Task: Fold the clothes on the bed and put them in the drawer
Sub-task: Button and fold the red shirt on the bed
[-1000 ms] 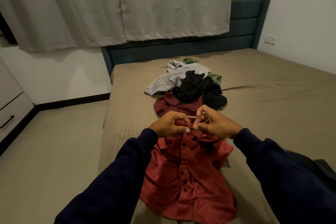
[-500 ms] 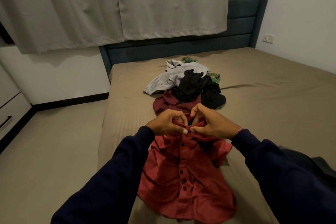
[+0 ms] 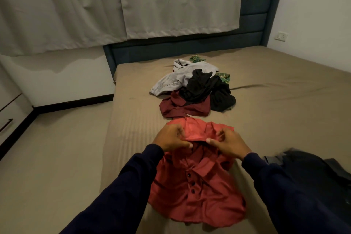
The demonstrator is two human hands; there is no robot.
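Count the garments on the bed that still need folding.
5 show: red shirt, gripped by both hands, nearest; dark red shirt just beyond; black garment on the pile; grey garment left of it; green cloth farthest back. More may lie underneath.

The red shirt [image 3: 193, 192] is smooth, faintly glossy cloth; the bed [image 3: 275, 112] sheet is matt, finely ribbed fabric; the headboard [image 3: 252, 23] is matt upholstery.

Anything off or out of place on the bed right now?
Nothing damaged or spilled. The red shirt lies rumpled, both hands pinching its collar: left hand, right hand. Behind it sits an unfolded heap: maroon shirt, black garment, grey garment.
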